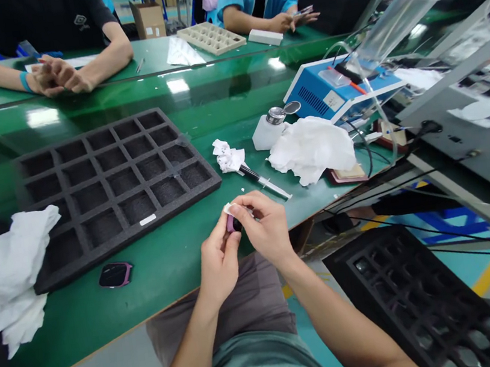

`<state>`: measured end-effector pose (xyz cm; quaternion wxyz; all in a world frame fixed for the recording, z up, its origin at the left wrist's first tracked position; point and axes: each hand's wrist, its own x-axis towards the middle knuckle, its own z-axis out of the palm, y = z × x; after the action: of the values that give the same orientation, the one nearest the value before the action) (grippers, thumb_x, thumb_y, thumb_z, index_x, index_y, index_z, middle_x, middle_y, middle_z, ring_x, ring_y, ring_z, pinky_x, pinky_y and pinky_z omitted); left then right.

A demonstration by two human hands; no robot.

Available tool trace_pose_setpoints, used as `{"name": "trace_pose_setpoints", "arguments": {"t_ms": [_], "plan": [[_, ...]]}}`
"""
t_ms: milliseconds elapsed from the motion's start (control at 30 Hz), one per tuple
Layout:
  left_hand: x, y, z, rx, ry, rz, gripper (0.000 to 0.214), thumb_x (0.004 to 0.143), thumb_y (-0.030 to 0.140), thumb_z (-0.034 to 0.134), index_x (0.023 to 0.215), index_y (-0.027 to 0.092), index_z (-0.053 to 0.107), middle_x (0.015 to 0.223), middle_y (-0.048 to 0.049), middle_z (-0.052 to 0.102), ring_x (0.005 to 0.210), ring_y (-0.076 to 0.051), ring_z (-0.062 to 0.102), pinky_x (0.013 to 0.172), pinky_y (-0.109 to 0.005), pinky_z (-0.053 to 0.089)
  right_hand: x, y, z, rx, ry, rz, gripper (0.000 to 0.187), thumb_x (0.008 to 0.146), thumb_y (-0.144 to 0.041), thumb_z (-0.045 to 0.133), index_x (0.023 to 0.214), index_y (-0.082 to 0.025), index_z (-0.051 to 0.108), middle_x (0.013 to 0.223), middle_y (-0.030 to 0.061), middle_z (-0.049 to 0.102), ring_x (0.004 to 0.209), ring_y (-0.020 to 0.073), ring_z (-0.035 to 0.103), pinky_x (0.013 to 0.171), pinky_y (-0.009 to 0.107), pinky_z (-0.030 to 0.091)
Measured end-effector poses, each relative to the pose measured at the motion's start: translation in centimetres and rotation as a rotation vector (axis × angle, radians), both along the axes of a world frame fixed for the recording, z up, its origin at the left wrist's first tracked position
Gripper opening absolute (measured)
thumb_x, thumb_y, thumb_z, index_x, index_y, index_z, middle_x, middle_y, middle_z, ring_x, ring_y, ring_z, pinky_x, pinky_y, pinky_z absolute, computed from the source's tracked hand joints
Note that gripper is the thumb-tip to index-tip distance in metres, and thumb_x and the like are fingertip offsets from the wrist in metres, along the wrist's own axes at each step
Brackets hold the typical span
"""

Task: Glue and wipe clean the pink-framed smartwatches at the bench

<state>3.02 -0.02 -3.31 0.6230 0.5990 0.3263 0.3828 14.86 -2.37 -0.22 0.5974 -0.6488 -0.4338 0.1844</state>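
Both of my hands meet over the front edge of the green table (161, 268). My left hand (219, 260) pinches a small purple-and-black part (233, 223) from the left. My right hand (264, 226) grips the same part from the right, with a bit of white wipe (228, 209) at the fingertips. A second purple part (115, 274) lies flat on the table to the left, close to a black foam tray (112, 184) of square pockets. Just beyond my hands lies a syringe-like tool (265, 182).
Crumpled white wipes (310, 149), a white dispenser bottle (270, 128) and a blue box device (336, 91) stand to the right. White cloth (5, 266) lies at the left edge. Another black tray (420, 298) sits low on the right. Two people sit across the table.
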Motion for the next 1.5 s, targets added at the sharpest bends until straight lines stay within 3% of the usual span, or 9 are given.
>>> {"name": "trace_pose_setpoints", "arguments": {"t_ms": [200,300,433,600,867,1000,1133,1267,1500], "plan": [[-0.3,-0.3,-0.3,-0.094,-0.108,0.007,0.058,0.097,0.039,0.066,0.151,0.019,0.056,0.147,-0.0134,0.065,0.131,-0.029,0.067,0.115,-0.045,0.052,2.8,0.7,-0.2,-0.022,0.086,-0.11,0.017,0.086,-0.036,0.073,0.082,-0.02,0.073,0.078,0.0028,0.071,0.07,0.0165,0.06,0.066,0.031,0.048],[-0.3,-0.3,-0.1,-0.13,-0.135,-0.01,0.059,0.095,0.04,0.069,0.149,0.02,0.058,0.148,-0.0136,0.064,0.132,-0.03,0.066,0.116,-0.046,0.051,2.8,-0.4,0.3,-0.022,0.196,-0.057,0.021,0.086,-0.04,0.074,0.085,-0.02,0.072,0.078,0.0023,0.071,0.069,0.016,0.06,0.064,0.03,0.048],[-0.2,-0.2,-0.1,-0.085,-0.089,0.019,0.055,0.095,0.038,0.069,0.146,0.019,0.062,0.146,-0.0124,0.066,0.133,-0.03,0.066,0.115,-0.044,0.052,1.1,-1.7,1.1,-0.006,0.019,0.124,0.012,0.091,-0.031,0.071,0.085,-0.022,0.074,0.08,0.0019,0.07,0.07,0.0148,0.059,0.063,0.03,0.046],[-0.3,-0.2,-0.1,0.002,0.003,0.066,0.05,0.097,0.034,0.066,0.145,0.021,0.063,0.144,-0.0098,0.068,0.134,-0.029,0.065,0.115,-0.044,0.052,1.0,0.3,0.2,-0.01,-0.082,0.043,0.011,0.092,-0.028,0.068,0.084,-0.022,0.074,0.081,0.0027,0.07,0.072,0.0163,0.06,0.063,0.031,0.045],[-0.5,-0.5,-0.2,0.037,-0.03,0.047,0.05,0.099,0.032,0.062,0.149,0.025,0.059,0.151,-0.0093,0.062,0.137,-0.026,0.063,0.121,-0.041,0.046,3.2,0.8,-0.2,-0.08,0.334,0.017,0.027,0.08,-0.046,0.079,0.084,-0.021,0.07,0.073,-0.0004,0.063,0.063,0.0134,0.052,0.056,0.028,0.042],[-0.3,-0.5,-0.3,0.008,-0.078,0.035,0.049,0.098,0.031,0.065,0.146,0.026,0.061,0.153,-0.01,0.06,0.141,-0.027,0.059,0.122,-0.042,0.045,3.2,0.2,0.8,-0.111,0.684,0.179,0.038,0.075,-0.053,0.081,0.08,-0.023,0.059,0.067,-0.0043,0.046,0.056,0.0106,0.036,0.046,0.024,0.029],[0.1,-0.6,-0.5,-0.063,-0.209,0.038,0.051,0.091,0.027,0.075,0.141,0.027,0.065,0.15,-0.0109,0.062,0.135,-0.027,0.063,0.112,-0.038,0.055,3.1,0.0,1.2,-0.143,0.79,0.296,0.041,0.077,-0.053,0.081,0.074,-0.022,0.054,0.069,-0.0044,0.042,0.056,0.0098,0.031,0.046,0.024,0.027],[0.4,-0.5,-0.4,-0.088,-0.265,0.06,0.053,0.084,0.025,0.082,0.136,0.026,0.068,0.137,-0.0104,0.065,0.122,-0.025,0.067,0.103,-0.037,0.06,2.9,-1.4,1.4,-0.152,0.588,0.215,0.039,0.078,-0.056,0.081,0.081,-0.022,0.062,0.064,-0.0038,0.049,0.054,0.0107,0.037,0.047,0.025,0.032],[0.6,-0.4,-0.1,-0.118,-0.233,0.048,0.048,0.083,0.029,0.083,0.129,0.023,0.071,0.126,-0.0102,0.069,0.116,-0.024,0.068,0.102,-0.038,0.059,2.6,-2.4,2.4,-0.084,-0.262,0.281,0.01,0.092,-0.028,0.071,0.082,-0.024,0.072,0.077,0.002,0.069,0.066,0.0161,0.058,0.06,0.031,0.047]]}}
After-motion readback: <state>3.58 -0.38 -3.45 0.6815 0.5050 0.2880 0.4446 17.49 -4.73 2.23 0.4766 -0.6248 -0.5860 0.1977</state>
